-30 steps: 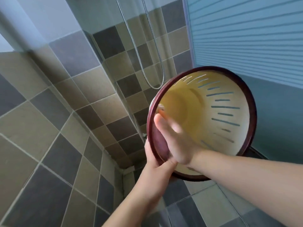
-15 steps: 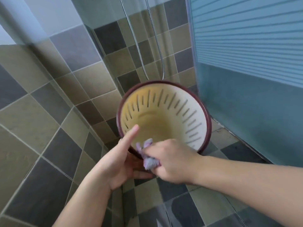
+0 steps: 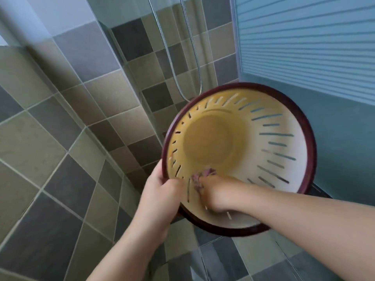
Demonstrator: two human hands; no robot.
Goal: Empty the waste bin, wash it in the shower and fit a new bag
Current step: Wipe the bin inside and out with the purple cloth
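The waste bin [image 3: 284,110] is a cream slotted basket with a dark red rim, tipped so its mouth faces me, held up in the shower corner. My left hand [image 3: 162,191] grips the lower left of its rim, thumb over the edge. My right hand [image 3: 215,195] reaches inside the bin and holds a small purple cloth [image 3: 203,175] against the lower inner wall. The bin's inside holds nothing else.
A metal shower hose [image 3: 188,43] hangs against the brown and grey tiled walls [image 3: 60,128]. A blue frosted glass panel [image 3: 314,47] stands on the right. Grey floor tiles [image 3: 253,256] lie below the bin.
The bin has swung right and turned its mouth more toward me. My right hand with the cloth has gone from the rim's front edge to inside the bin. My left hand stays on the rim.
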